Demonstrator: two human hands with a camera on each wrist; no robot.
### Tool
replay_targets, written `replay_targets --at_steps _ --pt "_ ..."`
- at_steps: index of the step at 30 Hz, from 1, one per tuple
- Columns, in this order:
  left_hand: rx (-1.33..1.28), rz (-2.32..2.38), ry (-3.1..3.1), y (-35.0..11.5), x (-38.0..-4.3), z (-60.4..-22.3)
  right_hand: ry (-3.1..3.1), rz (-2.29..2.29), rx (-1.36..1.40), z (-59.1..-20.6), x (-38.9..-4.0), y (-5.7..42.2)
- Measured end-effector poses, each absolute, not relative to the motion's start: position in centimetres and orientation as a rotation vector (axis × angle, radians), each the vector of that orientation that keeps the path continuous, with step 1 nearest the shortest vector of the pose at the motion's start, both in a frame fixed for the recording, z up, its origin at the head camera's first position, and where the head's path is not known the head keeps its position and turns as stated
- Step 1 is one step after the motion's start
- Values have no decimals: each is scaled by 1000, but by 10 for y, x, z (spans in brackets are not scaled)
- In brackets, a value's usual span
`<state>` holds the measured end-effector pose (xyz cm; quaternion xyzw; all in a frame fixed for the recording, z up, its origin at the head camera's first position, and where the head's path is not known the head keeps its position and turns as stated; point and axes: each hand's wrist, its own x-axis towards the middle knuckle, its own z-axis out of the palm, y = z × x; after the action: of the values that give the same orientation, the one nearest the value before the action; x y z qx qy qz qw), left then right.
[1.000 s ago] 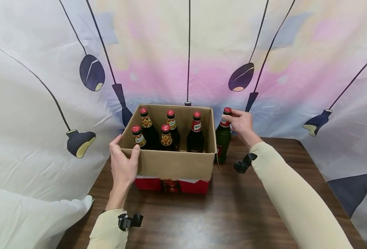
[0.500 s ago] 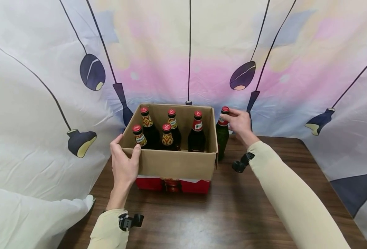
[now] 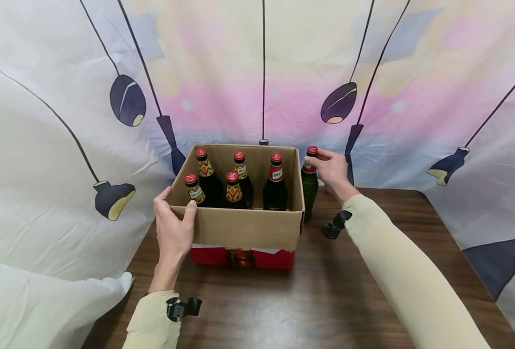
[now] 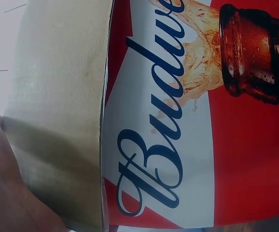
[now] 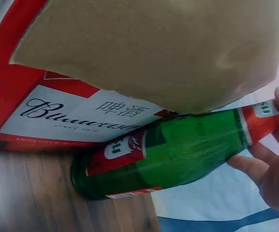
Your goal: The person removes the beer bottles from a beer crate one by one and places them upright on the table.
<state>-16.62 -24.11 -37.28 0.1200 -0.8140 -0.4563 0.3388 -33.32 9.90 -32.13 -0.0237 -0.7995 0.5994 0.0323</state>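
Observation:
A cardboard box (image 3: pixel 249 228) with raised brown flaps and red printed sides stands on the table. My left hand (image 3: pixel 173 235) grips its near left corner, thumb over the front rim and fingers along the left side. Several capped beer bottles stand upright inside, among them a red-necked bottle (image 3: pixel 276 186) at the right; their lower parts are hidden. Outside, against the right wall, is a green beer bottle (image 5: pixel 188 150) with red labels. My right hand (image 3: pixel 332 172) holds it by the neck, just under the red cap. In the right wrist view, the brown flap (image 5: pixel 168 48) overhangs its shoulder.
The dark wooden table (image 3: pixel 362 276) extends in front and to the right. A patterned curtain (image 3: pixel 222 72) hangs close behind the box. White cloth (image 3: pixel 52 300) bulges over the table's left edge.
My right hand has brought the green beer bottle a little left and farther back, closer along the box's right side. My left hand keeps its grip on the box.

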Motion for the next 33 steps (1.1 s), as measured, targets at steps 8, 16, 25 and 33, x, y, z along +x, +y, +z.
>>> replay_targets --at_steps 8,16,25,33 --pt "305 -1198 -2118 -242 -167 -369 -2346 1683 87 -268 -323 98" --pt "307 -1206 -2125 -243 -163 -369 -2148 1925 277 -232 -299 67" --pt "310 -1206 -2138 -243 -162 -370 -2141 2150 398 -260 -275 23" --pt "307 -1212 -2134 -243 -162 -371 -2456 2104 500 -278 -265 0"
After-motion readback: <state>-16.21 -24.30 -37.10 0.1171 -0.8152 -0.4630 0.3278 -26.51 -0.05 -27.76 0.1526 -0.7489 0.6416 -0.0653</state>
